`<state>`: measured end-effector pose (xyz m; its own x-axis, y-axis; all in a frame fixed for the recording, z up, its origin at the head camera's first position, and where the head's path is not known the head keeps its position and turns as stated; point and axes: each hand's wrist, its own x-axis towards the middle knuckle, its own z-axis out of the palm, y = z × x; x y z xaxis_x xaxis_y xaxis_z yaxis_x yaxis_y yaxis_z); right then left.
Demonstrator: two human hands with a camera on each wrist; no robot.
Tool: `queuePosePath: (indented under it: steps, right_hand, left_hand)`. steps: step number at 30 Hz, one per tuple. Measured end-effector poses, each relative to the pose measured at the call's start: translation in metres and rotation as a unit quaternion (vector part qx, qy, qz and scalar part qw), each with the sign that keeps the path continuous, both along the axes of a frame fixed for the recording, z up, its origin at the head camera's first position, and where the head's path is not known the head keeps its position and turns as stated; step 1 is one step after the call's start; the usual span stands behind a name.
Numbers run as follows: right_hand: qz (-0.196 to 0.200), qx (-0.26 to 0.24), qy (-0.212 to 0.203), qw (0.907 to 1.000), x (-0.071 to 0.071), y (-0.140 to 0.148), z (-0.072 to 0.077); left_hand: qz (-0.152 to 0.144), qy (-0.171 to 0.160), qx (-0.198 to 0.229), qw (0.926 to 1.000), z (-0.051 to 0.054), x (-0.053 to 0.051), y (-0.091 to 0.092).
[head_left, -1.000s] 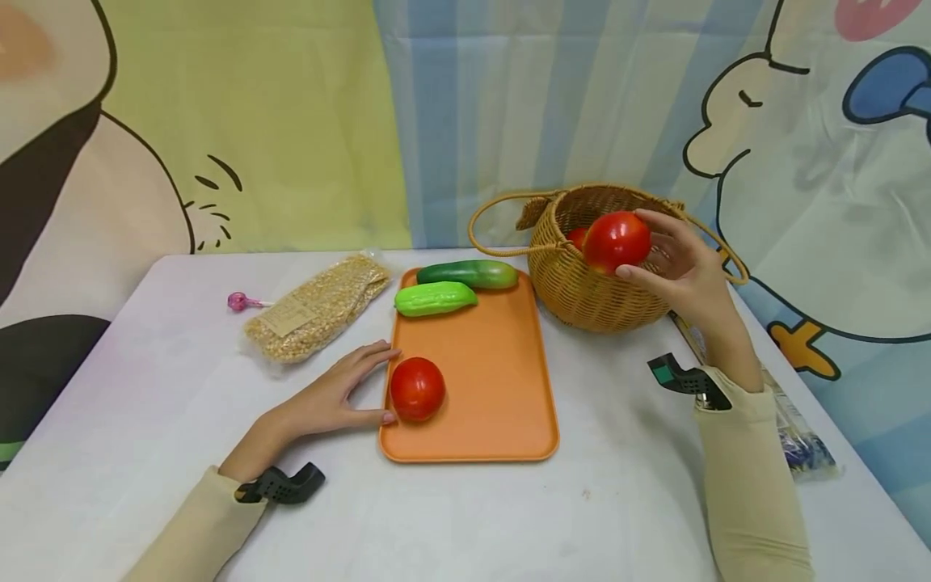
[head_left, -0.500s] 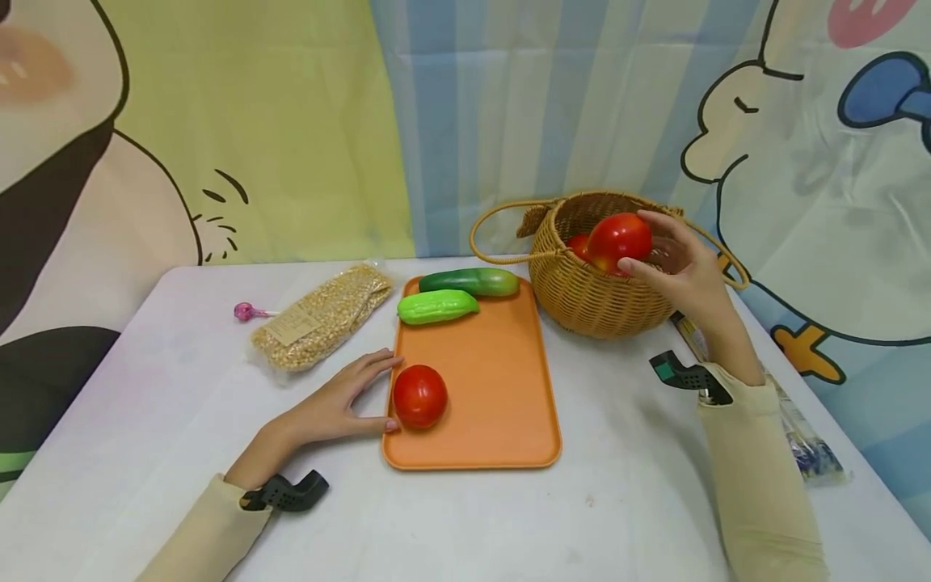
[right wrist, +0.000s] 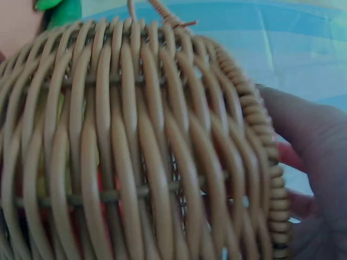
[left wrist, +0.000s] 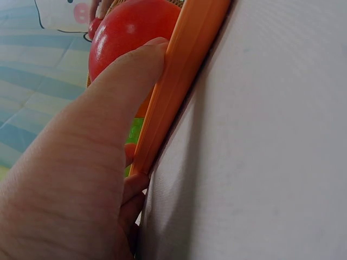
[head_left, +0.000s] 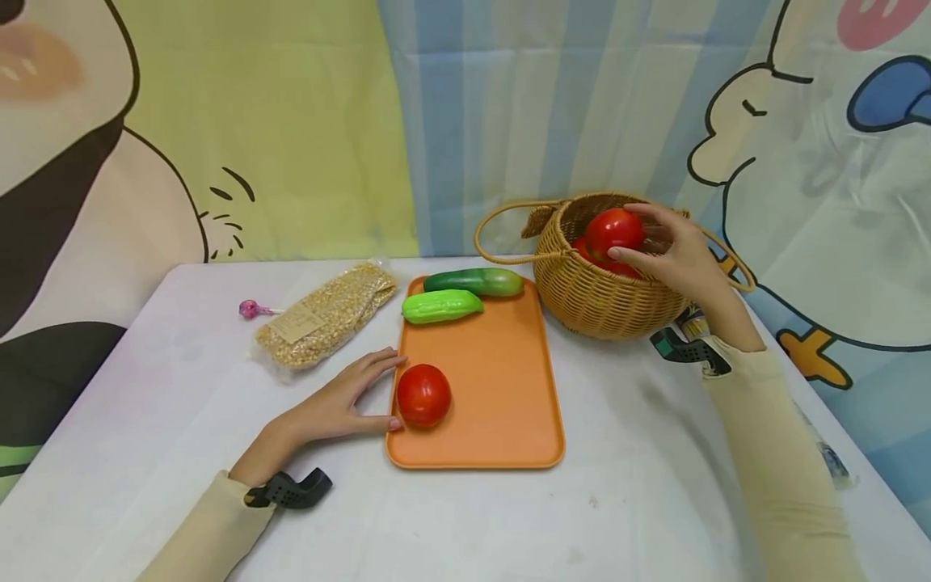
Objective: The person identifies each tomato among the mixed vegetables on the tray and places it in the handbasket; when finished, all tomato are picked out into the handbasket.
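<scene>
My left hand (head_left: 340,396) rests along the left edge of the orange tray (head_left: 494,388), thumb and fingers spread apart and touching its rim. In the left wrist view the thumb (left wrist: 135,65) lies against the tray's side. Beside that hand, a red tomato (head_left: 424,395) sits on the tray. My right hand (head_left: 676,250) pinches another tomato (head_left: 614,230) between thumb and fingers at the mouth of the wicker basket (head_left: 611,299). More red shows beneath that tomato inside the basket. In the right wrist view the basket's woven wall (right wrist: 130,141) hides most of the hand.
A dark green cucumber (head_left: 476,281) and a bright green bumpy gourd (head_left: 442,306) lie at the tray's far end. Left of them are a bag of yellow kernels (head_left: 327,315) and a pink lollipop (head_left: 250,309). The basket's rope handle (head_left: 502,214) sticks out leftward.
My right hand has shifted slightly up and left over the basket with its tomato, and more red shows below it. The left hand has stayed at the tray's edge.
</scene>
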<state>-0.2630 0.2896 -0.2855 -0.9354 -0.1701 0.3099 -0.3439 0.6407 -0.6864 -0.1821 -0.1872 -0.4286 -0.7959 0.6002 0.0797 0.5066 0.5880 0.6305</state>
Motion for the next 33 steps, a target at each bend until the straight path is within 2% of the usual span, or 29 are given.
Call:
queuePosePath:
  steps: [4, 10, 18, 23, 33]
  right_hand:
    - [0.002, 0.055, -0.037, 0.9978, -0.006, 0.0, 0.002]
    - [0.016, 0.092, -0.073, 0.9929, -0.012, 0.0, 0.004]
    - [0.069, 0.157, -0.133, 0.9761, -0.018, 0.001, 0.007]
    - [0.071, 0.164, -0.14, 0.9738, -0.018, 0.002, 0.007]
    - [0.058, 0.141, -0.114, 0.9818, -0.013, 0.002, 0.008]
  left_hand:
    - [-0.002, 0.009, -0.004, 0.9999, -0.001, 0.0, 0.0]
    - [-0.004, 0.015, -0.001, 0.9999, 0.001, -0.001, -0.001]
    - [-0.005, -0.001, -0.002, 1.0, 0.002, 0.001, 0.0]
    - [-0.005, 0.0, -0.002, 1.0, 0.002, 0.0, 0.0]
    - [-0.004, 0.001, -0.001, 1.0, 0.003, 0.001, 0.001]
